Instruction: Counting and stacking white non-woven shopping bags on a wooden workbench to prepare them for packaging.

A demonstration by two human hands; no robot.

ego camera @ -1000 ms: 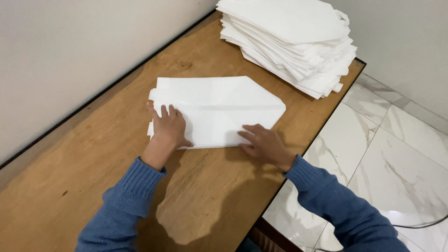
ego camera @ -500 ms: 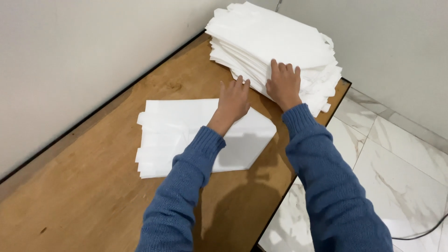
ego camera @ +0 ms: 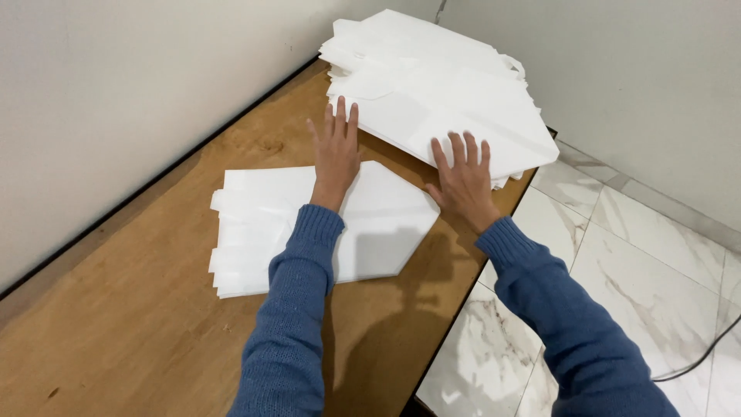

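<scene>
A folded stack of white bags (ego camera: 262,224), pointed at its right end, lies on the brown wooden table (ego camera: 131,340). A taller pile of flat white bags (ego camera: 432,85) sits at the table's far corner. My left hand (ego camera: 336,147) hovers with fingers spread between the two, its fingertips at the near edge of the tall pile. My right hand (ego camera: 463,176) lies flat with fingers spread on the near edge of the tall pile's top bag. Both arms wear blue knitted sleeves.
Plain walls (ego camera: 100,100) run along the table's left and far sides. The table's right edge drops to a white marbled tile floor (ego camera: 602,262), where a dark cable (ego camera: 702,355) lies at the right.
Both hands left the folded stack and reached out to the tall pile at the far corner. They now rest at its near edge, and the top bag sits shifted toward me.
</scene>
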